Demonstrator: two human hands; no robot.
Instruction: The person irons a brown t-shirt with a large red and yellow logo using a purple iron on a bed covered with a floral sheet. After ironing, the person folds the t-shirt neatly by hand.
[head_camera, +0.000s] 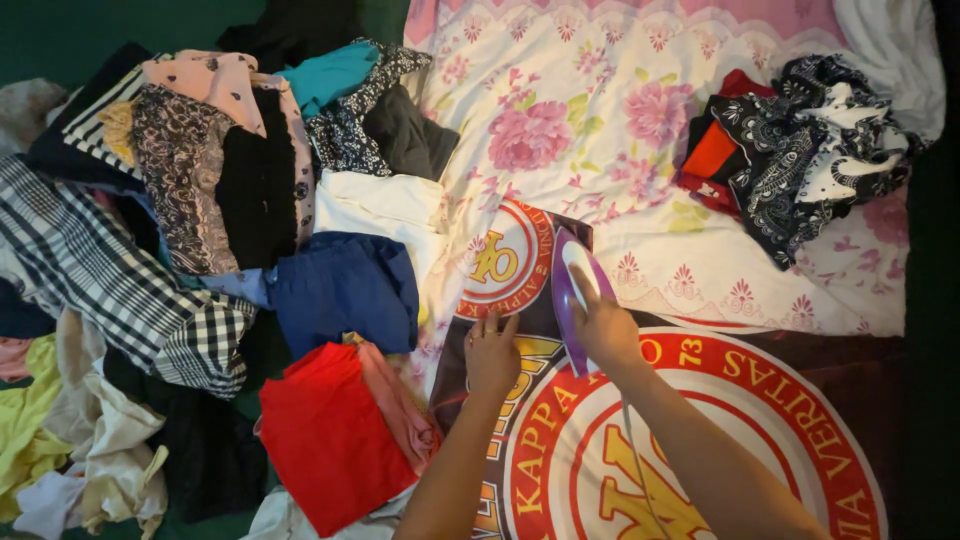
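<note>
While the right hand (605, 330) wraps its fingers around the handle of a purple-and-white iron (577, 290), nose toward 12 o'clock, the left hand (492, 352) lies flat with fingers together on the dark printed cloth (850, 390), just at 9 o'clock of the iron, probably pinning the fabric taut so it won't bunch. The cloth spreads over a floral sheet (600, 90), which likely serves as padding. Free floral surface runs from 12 to 2 o'clock of the iron, open for strokes. At 9 o'clock, folded blue cloth (345, 285) and red cloth (325, 435) sit near the working edge; a mixed clothes pile (150, 220) crowds 9 to 11. A black-and-white patterned bundle (810, 150) lies at 2 o'clock, well apart.
</note>
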